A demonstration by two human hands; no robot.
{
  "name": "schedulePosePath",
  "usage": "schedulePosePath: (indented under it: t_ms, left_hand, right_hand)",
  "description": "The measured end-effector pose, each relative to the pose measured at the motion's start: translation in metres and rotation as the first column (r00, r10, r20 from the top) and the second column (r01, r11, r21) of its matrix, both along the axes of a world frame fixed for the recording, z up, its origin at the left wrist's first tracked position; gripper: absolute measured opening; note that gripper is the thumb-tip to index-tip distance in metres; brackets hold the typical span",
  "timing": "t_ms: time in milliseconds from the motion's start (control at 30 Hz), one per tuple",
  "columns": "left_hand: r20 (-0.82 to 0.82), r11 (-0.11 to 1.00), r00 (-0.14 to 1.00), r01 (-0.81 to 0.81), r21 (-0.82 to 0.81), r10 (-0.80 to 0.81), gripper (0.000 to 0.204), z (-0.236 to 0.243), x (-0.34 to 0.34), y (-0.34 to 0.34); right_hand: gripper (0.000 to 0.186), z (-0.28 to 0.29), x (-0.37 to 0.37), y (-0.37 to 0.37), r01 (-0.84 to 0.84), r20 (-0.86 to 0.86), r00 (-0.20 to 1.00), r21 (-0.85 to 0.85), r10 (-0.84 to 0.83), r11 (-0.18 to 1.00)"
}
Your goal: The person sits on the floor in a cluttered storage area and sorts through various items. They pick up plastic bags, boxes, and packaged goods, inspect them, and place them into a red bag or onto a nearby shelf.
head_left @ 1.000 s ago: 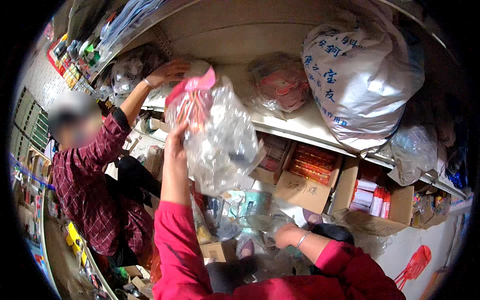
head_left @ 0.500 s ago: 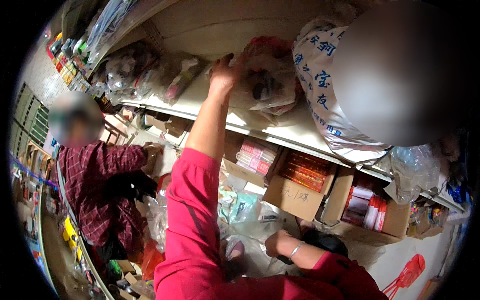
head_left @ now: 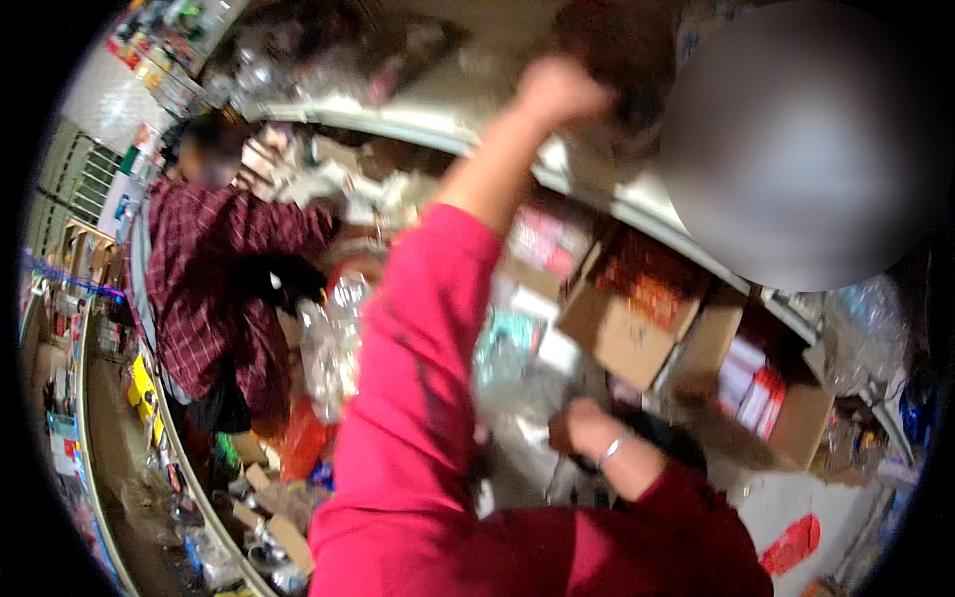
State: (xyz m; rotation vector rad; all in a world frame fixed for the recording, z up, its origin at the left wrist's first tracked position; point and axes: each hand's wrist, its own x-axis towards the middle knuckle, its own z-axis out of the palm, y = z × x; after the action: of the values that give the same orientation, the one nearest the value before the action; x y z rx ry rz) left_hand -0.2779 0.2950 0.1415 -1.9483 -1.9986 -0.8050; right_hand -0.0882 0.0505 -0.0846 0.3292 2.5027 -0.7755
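Observation:
My left hand is stretched up over the upper shelf, smeared by motion, beside a dark bundle too blurred to make out; its grip is unclear. Low at the centre right, my right hand, with a silver bangle, is curled near translucent plastic; whatever is in its fingers is hidden. Under the shelf stand an open carton of red-orange packs and another with red-and-white rolls. Pinkish packs sit further left.
A co-worker in a plaid shirt reaches toward the lower goods at left. Clear bags and a red bag lie beside them. Curved shelving runs down the left side. A red plastic item is at lower right.
My left hand has moved up and right across the shelf; the plastic bag with pink contents has left it. The co-worker's raised arm has come down. The view has shifted and blurred.

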Motion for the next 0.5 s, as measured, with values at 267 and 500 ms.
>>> schedulePosePath:
  t_ms: [267,500]
  left_hand:
    - [0.599,0.963,0.760,-0.137,-0.231,0.252,0.030,-0.112,-0.169,-0.224]
    - [0.374,0.579,0.563,-0.240,-0.779,0.737,0.029,-0.320,-0.196,-0.331]
  right_hand:
    - [0.026,0.029,-0.005,0.000,0.019,0.160,0.987,0.004,-0.019,1.000]
    - [0.020,0.028,0.000,0.003,0.041,-0.063,0.997,0.057,-0.037,0.998]
